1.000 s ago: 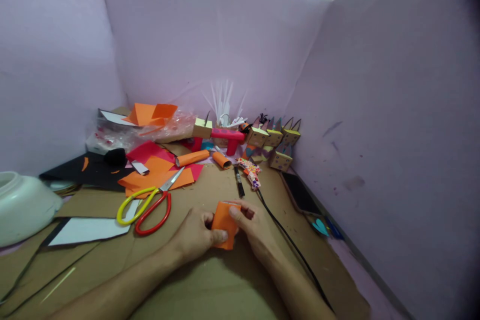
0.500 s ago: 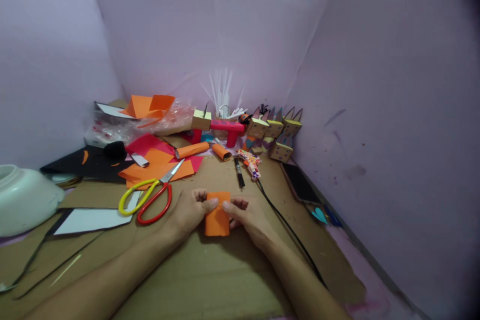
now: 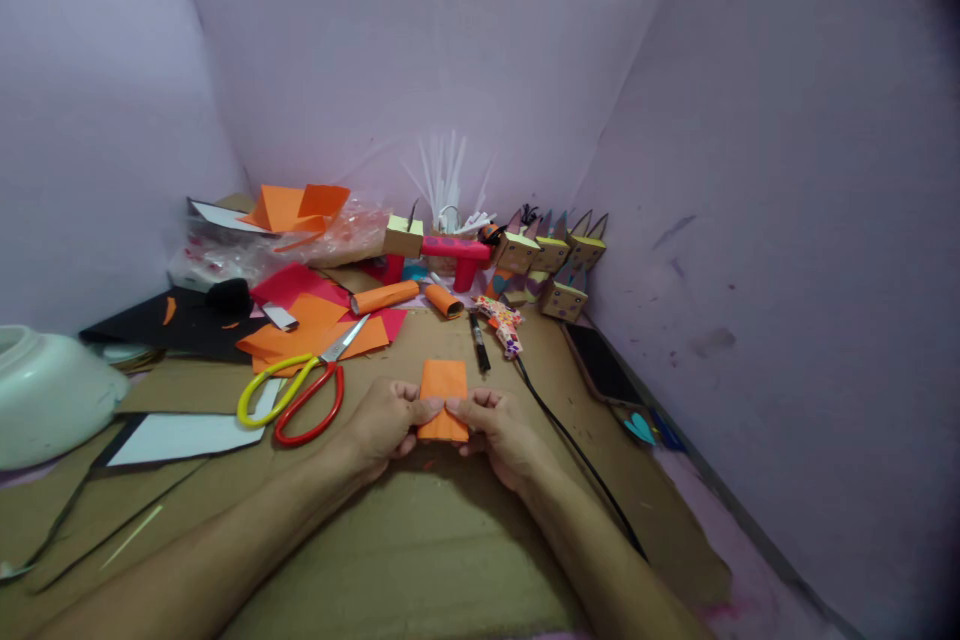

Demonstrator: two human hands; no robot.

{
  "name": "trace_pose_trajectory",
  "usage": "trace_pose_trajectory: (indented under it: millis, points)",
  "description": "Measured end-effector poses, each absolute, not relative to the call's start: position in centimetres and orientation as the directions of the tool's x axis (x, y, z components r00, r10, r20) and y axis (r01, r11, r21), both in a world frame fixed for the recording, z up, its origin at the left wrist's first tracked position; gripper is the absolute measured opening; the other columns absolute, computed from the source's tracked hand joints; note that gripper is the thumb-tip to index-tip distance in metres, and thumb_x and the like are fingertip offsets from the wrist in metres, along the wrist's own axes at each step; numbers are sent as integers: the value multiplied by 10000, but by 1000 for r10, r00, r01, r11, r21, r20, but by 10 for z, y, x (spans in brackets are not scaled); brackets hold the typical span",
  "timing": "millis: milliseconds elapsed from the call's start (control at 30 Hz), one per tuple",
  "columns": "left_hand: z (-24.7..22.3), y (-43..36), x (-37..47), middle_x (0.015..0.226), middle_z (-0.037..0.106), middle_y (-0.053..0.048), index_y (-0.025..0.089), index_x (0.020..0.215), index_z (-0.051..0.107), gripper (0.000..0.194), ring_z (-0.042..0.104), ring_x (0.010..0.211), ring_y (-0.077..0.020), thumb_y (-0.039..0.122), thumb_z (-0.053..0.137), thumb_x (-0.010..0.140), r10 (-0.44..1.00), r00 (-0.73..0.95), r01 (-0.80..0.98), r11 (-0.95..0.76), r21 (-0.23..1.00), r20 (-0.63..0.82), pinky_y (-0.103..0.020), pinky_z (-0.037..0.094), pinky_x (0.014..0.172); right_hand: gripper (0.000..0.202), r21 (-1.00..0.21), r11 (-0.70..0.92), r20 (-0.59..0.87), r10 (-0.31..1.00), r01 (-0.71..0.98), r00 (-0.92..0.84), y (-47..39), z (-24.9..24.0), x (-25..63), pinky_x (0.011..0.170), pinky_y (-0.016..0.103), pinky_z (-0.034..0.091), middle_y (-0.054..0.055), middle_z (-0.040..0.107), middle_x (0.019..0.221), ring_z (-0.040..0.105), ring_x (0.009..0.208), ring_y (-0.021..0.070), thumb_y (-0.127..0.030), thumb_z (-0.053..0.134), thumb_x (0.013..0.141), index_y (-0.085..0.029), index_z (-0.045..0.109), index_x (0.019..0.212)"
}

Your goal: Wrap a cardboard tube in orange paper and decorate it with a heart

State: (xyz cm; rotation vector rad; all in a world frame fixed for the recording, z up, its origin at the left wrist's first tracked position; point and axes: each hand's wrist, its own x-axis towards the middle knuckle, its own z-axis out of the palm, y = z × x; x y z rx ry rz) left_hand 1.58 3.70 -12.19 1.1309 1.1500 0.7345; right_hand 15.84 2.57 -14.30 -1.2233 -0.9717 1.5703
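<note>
An orange paper piece (image 3: pixel 444 380), flattened and roughly rectangular, is held between both hands above the cardboard. My left hand (image 3: pixel 388 420) grips its left side, thumb on the front face and fingers behind. On the opposite side my right hand (image 3: pixel 501 428) pinches it the same way, and the two thumb tips nearly meet at the middle. The fingers behind the paper are partly hidden. Left of my left hand lie scissors (image 3: pixel 309 390) with one yellow and one red handle, blades partly apart. Beyond the hands rest two orange paper-covered tubes (image 3: pixel 385 297).
A black marker (image 3: pixel 479 344) and a patterned glue gun (image 3: pixel 501 322) with a black cord lie past my right hand. Farther right is a phone (image 3: pixel 602 365). Cardboard animal heads (image 3: pixel 564 298) and a pink tube figure (image 3: pixel 455 249) stand at the back. A white pot (image 3: pixel 56 400) sits left.
The orange paper has shifted slightly up and right. Both thumbs now press nearer its lower part and closer together. The scissors and tubes have stayed put.
</note>
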Motion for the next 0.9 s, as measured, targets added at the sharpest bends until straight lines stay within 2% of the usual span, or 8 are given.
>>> trace_pose_trajectory:
  millis: [167,267,333,500,667,733,800,900]
  points:
    - [-124,34,9,374,420,62,143,529,497,387,276,325,-29,489,667,561,910,310,91,259,962,-274,-186,112,352,463,-971,-234,-224,961,-46,-161,19,-136,159,506,225,494,6,605,605,522,482,75,-555,714,513,-127,625,666]
    - [-128,33,2,439,439,53,128,593,527,409,284,381,-36,513,665,578,923,319,38,214,976,-215,-190,148,380,503,-978,-164,-185,968,130,-169,26,-125,168,557,272,505,40,633,629,574,534,118,-610,605,616,-120,659,712]
    - [-129,33,-1,465,431,53,120,623,545,404,287,405,-41,509,651,607,939,294,-5,190,982,-180,-192,163,395,469,-953,-93,-131,985,289,-115,45,-115,177,597,295,499,62,657,674,605,593,151,-565,562,688,-116,675,769]
    - [-125,38,-7,473,442,45,118,617,564,393,306,422,-52,501,653,606,947,234,16,223,975,-220,-192,200,404,269,-706,24,77,996,708,43,125,-85,192,767,343,436,106,692,896,626,860,248,-321,618,719,-142,681,909]
    - [-127,42,-10,579,543,-5,122,660,582,409,437,501,-98,522,655,607,919,294,17,268,963,-261,-203,353,448,332,-414,8,101,994,910,37,192,-82,161,836,414,401,176,659,1005,562,1032,341,-378,655,712,-121,674,920]
    - [-131,42,-10,599,540,-2,135,665,574,396,474,543,-117,523,646,629,911,318,34,266,963,-263,-216,408,483,347,-334,5,60,998,943,16,207,-88,145,856,431,407,164,650,1016,564,1030,316,-393,674,717,-110,658,918]
    - [-134,43,-11,617,538,-1,140,673,570,387,490,566,-128,521,636,650,908,328,50,259,965,-261,-228,437,500,307,-285,15,13,1000,958,-11,217,-93,132,874,439,419,110,638,1039,575,1007,250,-380,629,784,-123,630,951]
    - [-135,44,-13,646,541,-8,135,698,578,392,498,584,-136,523,618,668,911,328,43,250,967,-250,-240,449,511,247,-282,42,-20,999,959,-50,218,-88,126,876,453,426,100,633,1051,584,992,231,-318,593,823,-124,618,974]
